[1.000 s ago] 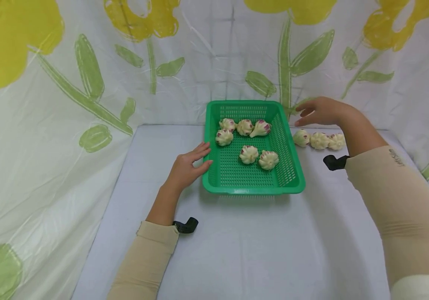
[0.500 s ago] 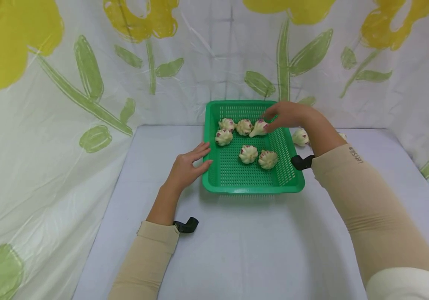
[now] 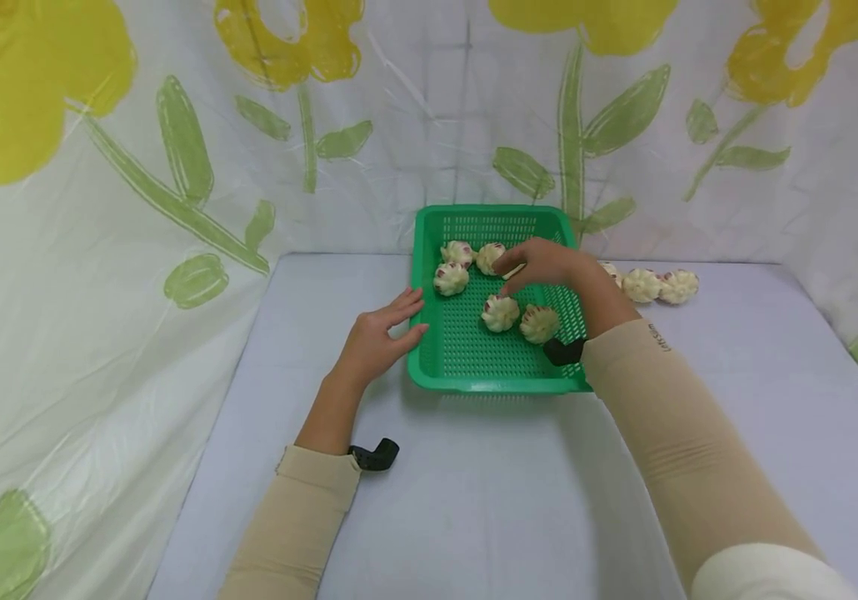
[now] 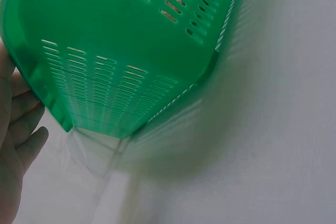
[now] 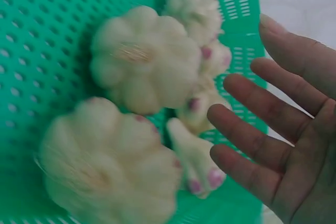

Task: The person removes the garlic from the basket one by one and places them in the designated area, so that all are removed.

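Several white and purple garlic bulbs [image 3: 500, 313] lie in a green plastic basket [image 3: 504, 384]. My right hand [image 3: 541, 263] hovers inside the basket above the bulbs, its fingers spread and holding nothing. The right wrist view shows that hand [image 5: 283, 129] beside two large garlic bulbs [image 5: 144, 59], with smaller-looking ones behind. At the basket's left rim, the fingers of my left hand [image 3: 380, 337] rest against the edge. From the left wrist view, the left hand [image 4: 21, 124] lies along the green rim with straight fingers.
To the right of the basket, a row of garlic bulbs [image 3: 641, 285] lies on the white table [image 3: 489, 500], partly behind the right forearm. A white curtain [image 3: 429, 125] with yellow flowers stands behind and at the sides.
My right hand has moved left from above the bulbs on the table, over the basket's right rim, to above the bulbs inside. The left hand has stayed at the rim.
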A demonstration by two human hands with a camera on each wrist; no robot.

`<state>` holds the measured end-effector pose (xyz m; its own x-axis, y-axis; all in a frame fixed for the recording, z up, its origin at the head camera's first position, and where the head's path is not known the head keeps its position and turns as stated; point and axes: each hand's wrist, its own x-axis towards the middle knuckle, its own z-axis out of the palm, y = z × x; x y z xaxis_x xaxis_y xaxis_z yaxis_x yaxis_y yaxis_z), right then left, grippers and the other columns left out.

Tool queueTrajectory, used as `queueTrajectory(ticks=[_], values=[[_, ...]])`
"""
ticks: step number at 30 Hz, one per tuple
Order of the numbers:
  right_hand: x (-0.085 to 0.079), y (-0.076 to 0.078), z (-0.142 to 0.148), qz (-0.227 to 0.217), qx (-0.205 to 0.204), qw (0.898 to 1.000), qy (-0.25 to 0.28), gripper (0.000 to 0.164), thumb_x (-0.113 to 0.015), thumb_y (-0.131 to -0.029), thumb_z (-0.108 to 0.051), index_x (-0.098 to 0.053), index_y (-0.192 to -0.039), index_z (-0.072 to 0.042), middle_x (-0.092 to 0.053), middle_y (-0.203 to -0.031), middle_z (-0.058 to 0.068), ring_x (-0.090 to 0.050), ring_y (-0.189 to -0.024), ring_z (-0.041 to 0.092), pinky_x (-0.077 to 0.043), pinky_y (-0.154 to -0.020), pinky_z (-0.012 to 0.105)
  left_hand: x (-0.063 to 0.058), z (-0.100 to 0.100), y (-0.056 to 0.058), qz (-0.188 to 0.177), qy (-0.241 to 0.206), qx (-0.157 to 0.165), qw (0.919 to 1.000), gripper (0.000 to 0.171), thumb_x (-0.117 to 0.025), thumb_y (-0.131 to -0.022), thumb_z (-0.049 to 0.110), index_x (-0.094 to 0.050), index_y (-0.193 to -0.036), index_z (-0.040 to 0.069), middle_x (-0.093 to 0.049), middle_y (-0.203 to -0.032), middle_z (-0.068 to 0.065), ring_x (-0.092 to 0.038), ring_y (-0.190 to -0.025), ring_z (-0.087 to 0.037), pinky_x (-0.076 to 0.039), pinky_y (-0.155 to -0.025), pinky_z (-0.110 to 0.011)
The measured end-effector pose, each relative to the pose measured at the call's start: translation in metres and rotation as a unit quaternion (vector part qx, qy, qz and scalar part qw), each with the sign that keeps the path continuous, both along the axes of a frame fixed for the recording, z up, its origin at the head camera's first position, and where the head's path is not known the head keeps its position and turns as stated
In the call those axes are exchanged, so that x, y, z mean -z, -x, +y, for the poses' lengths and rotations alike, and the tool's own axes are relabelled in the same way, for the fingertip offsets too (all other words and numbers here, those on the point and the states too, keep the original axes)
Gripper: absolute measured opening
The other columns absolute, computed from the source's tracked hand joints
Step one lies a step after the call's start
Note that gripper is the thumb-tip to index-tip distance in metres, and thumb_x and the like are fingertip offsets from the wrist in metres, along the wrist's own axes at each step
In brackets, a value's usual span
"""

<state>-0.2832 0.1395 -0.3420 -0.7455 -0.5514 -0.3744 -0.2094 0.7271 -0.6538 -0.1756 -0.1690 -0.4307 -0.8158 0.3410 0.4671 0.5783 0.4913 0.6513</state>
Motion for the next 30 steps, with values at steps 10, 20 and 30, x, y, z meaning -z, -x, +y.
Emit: queueTrajectory(ticks=[10, 20, 30], values=[[0.021, -0.002, 0.003, -0.026, 0.037, 0.997, 0.062, 0.056, -0.073, -0.09, -0.025, -0.054, -0.141, -0.012, -0.05, -0.146, 0.01, -0.047, -0.135, 0.032, -0.043, -0.108, 0.051, -0.001, 0.001, 0.0, -0.007, 0.003, -0.007, 0.9999, 0.046, -0.072, -0.091, 0.023, -0.063, -0.132, 0.006, -0.055, -0.143, 0.0, -0.048, -0.137, -0.014, -0.045, -0.107, -0.041], [0.038, 0.0, 0.007, -0.083, 0.036, 0.992, 0.083, 0.059, -0.071, -0.091, -0.013, -0.048, -0.145, -0.005, -0.047, -0.15, 0.011, -0.042, -0.14, 0.033, -0.043, -0.108, 0.049, 0.002, 0.001, 0.002, -0.007, 0.0, -0.005, 1.0, 0.045, -0.072, -0.091, 0.022, -0.063, -0.132, 0.004, -0.055, -0.143, 0.0, -0.047, -0.137, -0.014, -0.045, -0.108, -0.04], [0.044, 0.001, 0.003, -0.082, 0.023, 0.996, 0.039, 0.068, -0.076, -0.087, -0.017, -0.046, -0.148, -0.01, -0.04, -0.155, 0.009, -0.033, -0.144, 0.037, -0.04, -0.11, 0.052, 0.001, 0.001, 0.001, -0.01, 0.003, -0.007, 0.9999, 0.045, -0.071, -0.092, 0.023, -0.062, -0.133, 0.007, -0.055, -0.143, 0.001, -0.047, -0.137, -0.013, -0.045, -0.108, -0.04]])
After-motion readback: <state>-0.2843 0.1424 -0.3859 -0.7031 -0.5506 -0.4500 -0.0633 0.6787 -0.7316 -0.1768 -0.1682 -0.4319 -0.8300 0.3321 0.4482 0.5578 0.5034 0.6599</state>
